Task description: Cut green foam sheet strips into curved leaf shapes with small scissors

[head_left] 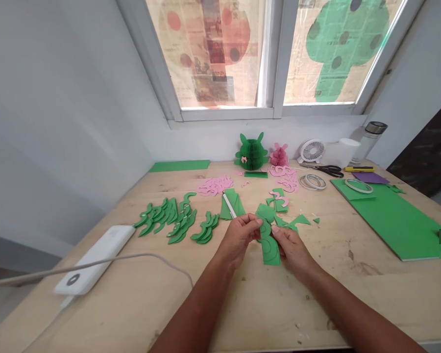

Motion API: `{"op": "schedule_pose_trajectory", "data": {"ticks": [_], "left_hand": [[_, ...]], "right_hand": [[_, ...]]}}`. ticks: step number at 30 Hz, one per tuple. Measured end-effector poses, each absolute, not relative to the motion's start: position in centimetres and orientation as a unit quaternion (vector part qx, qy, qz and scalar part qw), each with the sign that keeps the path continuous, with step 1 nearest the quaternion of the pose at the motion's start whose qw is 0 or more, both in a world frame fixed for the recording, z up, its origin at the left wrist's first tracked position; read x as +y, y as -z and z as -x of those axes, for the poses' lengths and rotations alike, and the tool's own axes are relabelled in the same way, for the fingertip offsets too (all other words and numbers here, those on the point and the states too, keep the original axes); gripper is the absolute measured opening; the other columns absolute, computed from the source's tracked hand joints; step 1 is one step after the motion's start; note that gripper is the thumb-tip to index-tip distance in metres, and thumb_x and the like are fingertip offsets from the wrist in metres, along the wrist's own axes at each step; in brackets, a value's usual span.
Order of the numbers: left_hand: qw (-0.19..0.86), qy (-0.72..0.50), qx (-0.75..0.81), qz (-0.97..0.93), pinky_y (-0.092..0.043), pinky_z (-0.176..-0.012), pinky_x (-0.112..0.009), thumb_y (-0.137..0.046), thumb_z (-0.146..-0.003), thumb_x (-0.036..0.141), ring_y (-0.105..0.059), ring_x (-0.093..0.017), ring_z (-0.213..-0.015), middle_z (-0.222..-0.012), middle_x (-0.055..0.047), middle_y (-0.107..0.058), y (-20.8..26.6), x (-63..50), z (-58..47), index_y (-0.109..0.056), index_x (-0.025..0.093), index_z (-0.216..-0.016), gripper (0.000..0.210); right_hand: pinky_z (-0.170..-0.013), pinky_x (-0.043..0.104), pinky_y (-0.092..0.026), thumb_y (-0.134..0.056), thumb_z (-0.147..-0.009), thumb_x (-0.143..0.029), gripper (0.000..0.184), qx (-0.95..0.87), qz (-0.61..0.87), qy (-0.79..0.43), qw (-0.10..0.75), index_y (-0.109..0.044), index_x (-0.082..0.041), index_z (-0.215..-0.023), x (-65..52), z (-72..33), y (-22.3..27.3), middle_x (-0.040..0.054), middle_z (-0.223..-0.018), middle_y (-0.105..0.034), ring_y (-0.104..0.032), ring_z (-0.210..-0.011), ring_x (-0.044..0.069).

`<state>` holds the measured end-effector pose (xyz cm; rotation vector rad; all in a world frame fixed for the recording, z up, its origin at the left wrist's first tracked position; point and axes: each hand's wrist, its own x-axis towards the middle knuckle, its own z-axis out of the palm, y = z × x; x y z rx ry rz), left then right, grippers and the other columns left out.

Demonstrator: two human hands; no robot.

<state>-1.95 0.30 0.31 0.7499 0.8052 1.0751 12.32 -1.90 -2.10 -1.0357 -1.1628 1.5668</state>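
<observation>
Between both hands, above the table, is a strip of green paper point(269, 250) with curved outlines drawn on it. My left hand point(241, 236) pinches its left edge with thumb and fingers. On the opposite edge, my right hand point(289, 243) grips the same strip; its fingertips are partly hidden behind the paper. A white pen point(229, 205) rests on a green paper piece point(236, 200) just beyond my left hand. Green offcuts point(299, 220) lie behind my right hand.
Stacks of curved green cutouts point(183, 223) and pink cutouts point(216, 185) lie to the left. A white power bank point(95, 259) has a cable crossing the table. Green sheets point(393, 223), tape rolls point(316, 182), black scissors point(330, 170) and a yellow cutter point(359, 169) are at right.
</observation>
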Motion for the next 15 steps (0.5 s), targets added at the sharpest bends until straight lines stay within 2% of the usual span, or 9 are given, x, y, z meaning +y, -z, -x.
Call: {"op": "schedule_pose_trajectory", "data": {"ticks": [15], "left_hand": [[0.794,-0.439,0.291,-0.303,-0.039,-0.058,-0.024,-0.069,-0.064,0.026,-0.053,-0.011,-0.055,-0.059,-0.001,-0.056,-0.78,0.36,2.24,-0.054,0.015,-0.062,0.019]], "right_hand": [[-0.04,0.022,-0.012,-0.047,-0.086,-0.047,0.037,-0.501,0.403,-0.622,0.447,-0.048,-0.017,-0.063,-2.02,-12.77,1.51,-0.0089,-0.042,-0.027,-0.017,-0.04,0.007]]}}
